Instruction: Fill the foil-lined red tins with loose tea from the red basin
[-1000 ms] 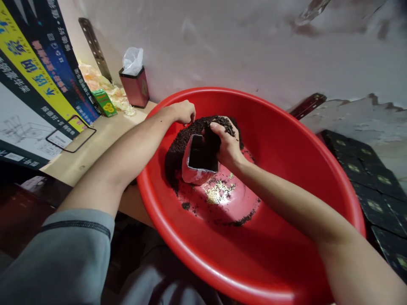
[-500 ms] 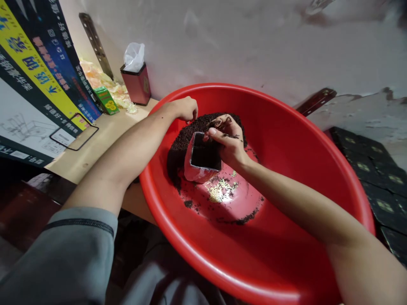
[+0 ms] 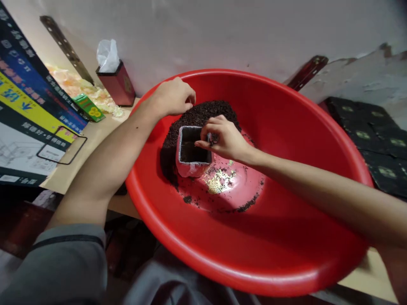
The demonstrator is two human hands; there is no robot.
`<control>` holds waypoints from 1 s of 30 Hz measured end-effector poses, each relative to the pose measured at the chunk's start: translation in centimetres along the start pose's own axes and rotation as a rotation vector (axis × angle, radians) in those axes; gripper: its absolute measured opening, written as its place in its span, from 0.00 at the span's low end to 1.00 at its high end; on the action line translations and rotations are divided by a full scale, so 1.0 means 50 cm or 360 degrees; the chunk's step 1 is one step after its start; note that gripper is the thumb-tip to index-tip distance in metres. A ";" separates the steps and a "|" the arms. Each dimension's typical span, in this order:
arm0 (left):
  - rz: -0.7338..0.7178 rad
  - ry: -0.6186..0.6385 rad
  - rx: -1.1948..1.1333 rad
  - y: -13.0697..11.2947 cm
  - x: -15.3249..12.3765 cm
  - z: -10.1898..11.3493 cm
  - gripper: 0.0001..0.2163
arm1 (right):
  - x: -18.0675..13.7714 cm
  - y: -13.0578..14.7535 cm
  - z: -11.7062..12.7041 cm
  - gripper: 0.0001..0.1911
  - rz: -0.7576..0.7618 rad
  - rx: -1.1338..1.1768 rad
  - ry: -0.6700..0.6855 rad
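A square red tin (image 3: pixel 192 170) lined with a clear plastic bag stands upright in a big red plastic tub (image 3: pixel 286 250). Behind and left of it lies a heap of dark dried tea leaves (image 3: pixel 210 111). My right hand (image 3: pixel 224 137) is over the tin's right rim, palm down, with fingers curled and thumb over the opening; a few dark leaves show in its grip. My left hand (image 3: pixel 176 96) is curled at the heap's left edge, inside the tub's far left wall. Its fingertips are partly hidden, so what they hold is unclear.
Another red tin (image 3: pixel 119 87) with a plastic bag sticking out stands by the wall. A small green box (image 3: pixel 89 108), pale petals and a large printed carton (image 3: pixel 28 106) are at left. Dark square packages (image 3: pixel 365 135) are stacked at right. Leaf crumbs dot the tub floor.
My right hand has turned from palm up with leaves to palm down at the tin's rim. My left hand has shifted slightly left and up. The view has moved a little too.
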State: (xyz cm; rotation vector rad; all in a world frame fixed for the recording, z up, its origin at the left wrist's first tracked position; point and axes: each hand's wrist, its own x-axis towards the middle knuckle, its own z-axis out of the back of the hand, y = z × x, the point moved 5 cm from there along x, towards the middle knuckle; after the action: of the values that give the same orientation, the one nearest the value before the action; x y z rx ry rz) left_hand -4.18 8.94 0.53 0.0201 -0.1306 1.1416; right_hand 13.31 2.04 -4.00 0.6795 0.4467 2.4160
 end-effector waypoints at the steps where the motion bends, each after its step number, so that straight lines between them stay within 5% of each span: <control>1: -0.0017 -0.0022 0.0009 -0.017 -0.010 0.015 0.16 | -0.002 -0.002 0.003 0.08 -0.0012 -0.0027 0.0005; 7: -0.0295 0.0126 -0.0036 -0.124 -0.067 0.076 0.13 | -0.019 0.008 0.046 0.13 0.0069 0.0058 0.0054; 11: -0.0544 0.0494 -0.0013 -0.169 -0.074 0.028 0.10 | -0.065 -0.054 0.083 0.08 -0.0194 0.0022 0.0032; 16: -0.0678 0.0823 0.0146 -0.180 -0.066 -0.052 0.09 | -0.119 -0.162 0.073 0.15 -0.0453 -0.0251 0.0243; 22: -0.0611 0.1233 -0.0055 -0.192 -0.089 -0.069 0.10 | -0.121 -0.253 0.079 0.26 -0.0528 -0.0204 0.0077; 25: -0.0533 0.1219 0.0128 -0.203 -0.087 -0.079 0.11 | -0.118 -0.303 0.079 0.27 -0.0596 -0.0064 -0.0025; 30: -0.0250 0.0922 0.0611 -0.179 -0.063 -0.066 0.13 | -0.115 -0.384 0.070 0.29 -0.0745 0.0254 -0.0474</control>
State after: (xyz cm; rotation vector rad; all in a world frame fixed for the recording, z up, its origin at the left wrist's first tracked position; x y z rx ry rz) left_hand 2.96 2.64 -2.66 0.0387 0.5963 0.9619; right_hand 27.80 13.92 -11.96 0.8771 0.6012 1.8212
